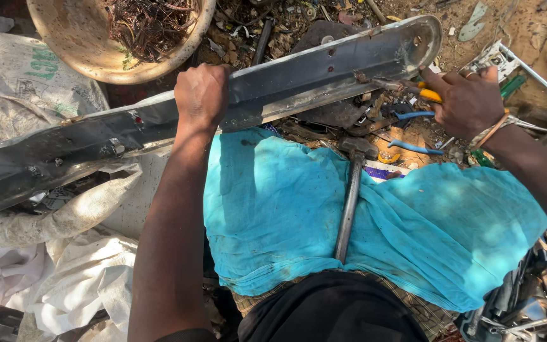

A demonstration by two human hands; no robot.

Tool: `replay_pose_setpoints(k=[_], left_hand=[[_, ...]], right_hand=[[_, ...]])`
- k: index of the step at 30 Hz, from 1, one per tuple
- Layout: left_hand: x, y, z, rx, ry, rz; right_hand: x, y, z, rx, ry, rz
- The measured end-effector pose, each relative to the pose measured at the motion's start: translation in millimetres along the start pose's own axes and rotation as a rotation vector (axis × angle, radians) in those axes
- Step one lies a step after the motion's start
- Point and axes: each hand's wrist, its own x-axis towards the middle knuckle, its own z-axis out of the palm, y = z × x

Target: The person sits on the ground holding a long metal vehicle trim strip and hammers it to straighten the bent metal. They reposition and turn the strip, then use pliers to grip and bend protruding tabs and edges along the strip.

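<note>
A long dark metal strip (299, 69) with a rounded end lies slanted across the view, from lower left to upper right. My left hand (201, 94) is closed over its upper edge near the middle. My right hand (466, 101) grips yellow-handled pliers (427, 94) whose jaws meet the strip's lower edge near its right end. A hammer (351, 190) with a metal handle rests on the turquoise cloth (432, 234) over my lap, head pointing away from me.
A tan bowl (74, 44) of tangled copper wire sits at top left. White sacks (20, 82) lie at left. Blue-handled pliers (413, 147) and scrap bits litter the ground by my right hand. Metal scrap (533, 297) piles at lower right.
</note>
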Motion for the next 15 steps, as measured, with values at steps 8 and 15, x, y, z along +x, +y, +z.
replay_pose_setpoints(k=[8, 15], left_hand=[[-9, 6, 1, 0.016, 0.115, 0.045], [-13, 1, 2, -0.012, 0.216, 0.054]], right_hand=[[-14, -20, -41, 0.746, 0.247, 0.489], [-9, -46, -46, 0.198, 0.108, 0.083]])
